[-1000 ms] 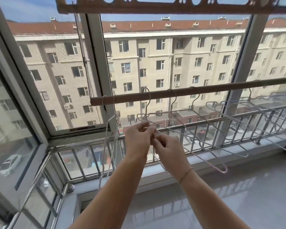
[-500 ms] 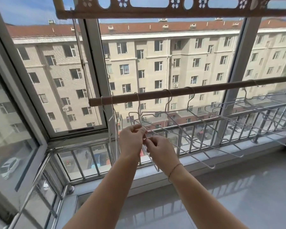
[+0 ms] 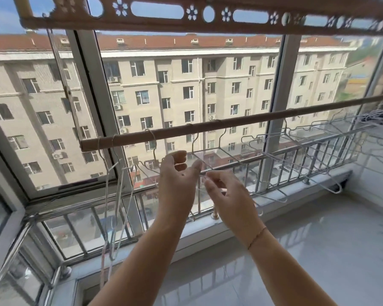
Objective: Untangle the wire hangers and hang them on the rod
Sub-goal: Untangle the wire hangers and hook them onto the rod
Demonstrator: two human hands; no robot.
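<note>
A wooden rod (image 3: 241, 121) runs across the window at chest height. Several white wire hangers (image 3: 210, 149) hook over it and lean away to the right, their wires crossing each other. Two more hangers (image 3: 111, 195) hang straight down near the rod's left end. My left hand (image 3: 177, 175) is raised just under the rod, fingers spread and relaxed, with a thin wire crossing its fingertips. My right hand (image 3: 226, 195) sits a little lower and to the right. Its thumb and forefinger pinch a wire of the nearest hanger.
A perforated metal rack bar (image 3: 186, 18) spans overhead. Behind the rod stand the window frames (image 3: 274, 107) and a steel railing (image 3: 301, 164) on the white sill (image 3: 234, 219). Further tangled hangers (image 3: 367, 120) crowd the rod's far right. Glossy tiled floor (image 3: 296, 250) lies below.
My hands, pinched together on one hanger before, have drawn apart. The left hand has opened and risen toward the rod. The hangers swing further right.
</note>
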